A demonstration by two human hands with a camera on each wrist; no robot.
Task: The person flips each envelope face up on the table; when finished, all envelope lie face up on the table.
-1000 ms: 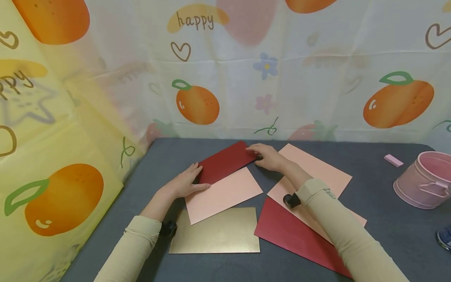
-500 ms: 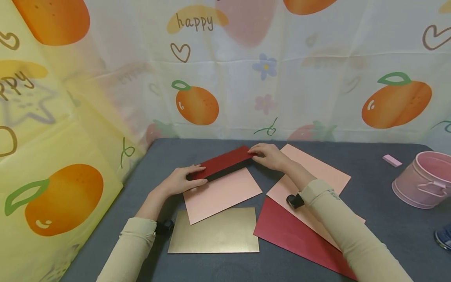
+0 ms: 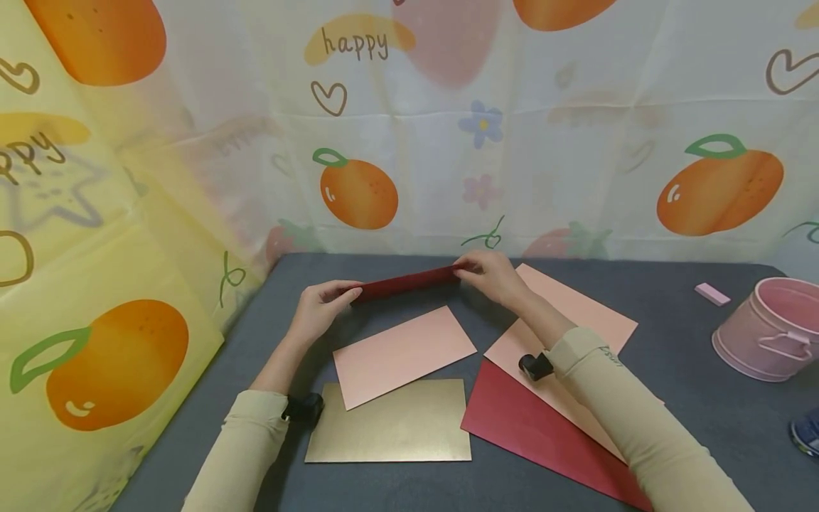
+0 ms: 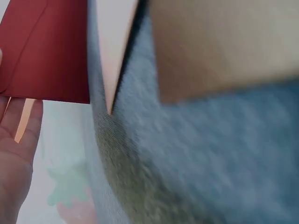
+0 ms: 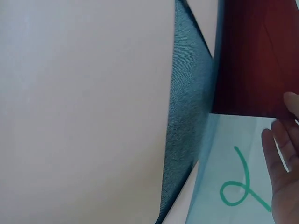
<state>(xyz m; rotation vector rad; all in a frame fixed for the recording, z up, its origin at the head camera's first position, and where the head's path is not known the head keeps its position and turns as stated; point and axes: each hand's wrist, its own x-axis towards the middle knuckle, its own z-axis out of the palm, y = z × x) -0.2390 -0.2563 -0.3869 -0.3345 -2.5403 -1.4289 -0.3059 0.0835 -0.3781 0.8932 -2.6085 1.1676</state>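
Observation:
A dark red envelope [image 3: 409, 283] is raised off the far part of the table, tilted so it looks like a narrow strip in the head view. My left hand [image 3: 316, 309] pinches its left end between thumb and fingers; my right hand [image 3: 494, 279] pinches the right end. Flap lines show on the envelope's face [image 4: 56, 51] in the left wrist view. Nearer me lies a pale pink envelope [image 3: 406, 355], overlapping a gold one [image 3: 390, 430]. Under my right forearm, two more pink pieces [image 3: 585, 307] overlap a second red one [image 3: 544, 444].
At the right stands a pink metal bucket [image 3: 748, 331], with a small pink block [image 3: 712, 293] behind it. A dark blue object [image 3: 807, 432] is cut off by the right edge. Fruit-printed cloth [image 3: 422, 185] hangs behind the grey table [image 3: 397, 491].
The red envelope, lying flat over the pink one earlier, has been lifted and tipped up. My left hand went from resting on it to pinching its end; the pink envelope beneath is uncovered.

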